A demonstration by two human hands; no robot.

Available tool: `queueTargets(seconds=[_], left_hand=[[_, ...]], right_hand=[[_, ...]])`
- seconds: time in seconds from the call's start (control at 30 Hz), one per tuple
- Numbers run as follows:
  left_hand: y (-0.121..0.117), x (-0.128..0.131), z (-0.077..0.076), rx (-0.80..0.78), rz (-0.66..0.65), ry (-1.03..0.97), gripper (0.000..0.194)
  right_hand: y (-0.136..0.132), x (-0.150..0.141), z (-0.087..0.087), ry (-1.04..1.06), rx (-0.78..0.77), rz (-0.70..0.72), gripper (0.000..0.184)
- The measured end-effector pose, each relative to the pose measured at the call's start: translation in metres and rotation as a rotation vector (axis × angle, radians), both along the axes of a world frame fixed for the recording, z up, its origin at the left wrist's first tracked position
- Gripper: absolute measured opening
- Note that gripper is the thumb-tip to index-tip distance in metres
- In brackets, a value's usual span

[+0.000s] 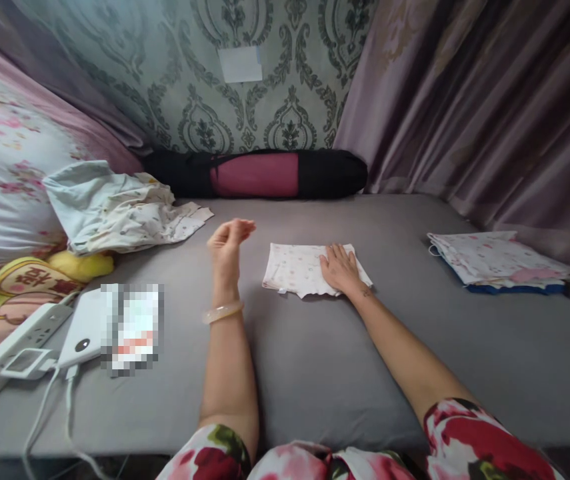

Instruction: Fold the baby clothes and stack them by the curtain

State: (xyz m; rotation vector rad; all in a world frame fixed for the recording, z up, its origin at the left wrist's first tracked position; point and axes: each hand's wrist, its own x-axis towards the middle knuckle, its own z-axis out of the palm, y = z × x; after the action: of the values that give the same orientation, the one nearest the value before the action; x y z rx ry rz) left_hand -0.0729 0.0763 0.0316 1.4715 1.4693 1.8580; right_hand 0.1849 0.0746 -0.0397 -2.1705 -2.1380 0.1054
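My right hand [341,269] lies flat, fingers stretched out, on the right part of a small folded garment [299,268]. The garment is white with a faint pink print, and a small label sticks out at its near left edge. To its left, my left hand [231,241] is raised above the grey sheet, apart from the garment. The left fingers are bent and pressed together, with nothing visible in them; a pale bangle [223,312] circles that wrist.
A stack of folded clothes [502,260] lies at right, and loose crumpled clothes [119,207] at left. A long black and maroon bag [257,175] runs along the wall. At near left are a power strip [15,353], a white power bank [89,323] with cables, and a blurred item.
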Motion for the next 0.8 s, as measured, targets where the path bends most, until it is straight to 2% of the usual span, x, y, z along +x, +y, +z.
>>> queueTargets(seconds=[0.1, 0.17, 0.23, 0.37, 0.53, 0.8], left_hand=[[0.013, 0.009, -0.013, 0.017, -0.052, 0.020, 0.026], [0.020, 0.011, -0.023, -0.015, -0.096, 0.007, 0.027], [0.023, 0.011, -0.034, -0.121, -0.137, 0.051, 0.026], [0.023, 0.009, -0.051, -0.416, -0.193, 0.359, 0.018], [0.017, 0.017, -0.056, -0.586, -0.258, 0.588, 0.023], [0.020, 0.021, -0.061, -0.634, -0.254, 0.624, 0.026]], right_hand=[[0.000, 0.001, 0.001, -0.005, -0.010, -0.003, 0.059], [0.001, 0.000, 0.002, -0.008, -0.009, 0.000, 0.059], [0.001, -0.002, 0.003, -0.012, -0.008, -0.003, 0.059], [0.000, -0.017, 0.008, 0.008, -0.006, 0.029, 0.059], [-0.004, -0.038, 0.009, 0.036, -0.010, 0.095, 0.061], [-0.005, -0.041, 0.002, 0.032, 0.017, 0.095, 0.060]])
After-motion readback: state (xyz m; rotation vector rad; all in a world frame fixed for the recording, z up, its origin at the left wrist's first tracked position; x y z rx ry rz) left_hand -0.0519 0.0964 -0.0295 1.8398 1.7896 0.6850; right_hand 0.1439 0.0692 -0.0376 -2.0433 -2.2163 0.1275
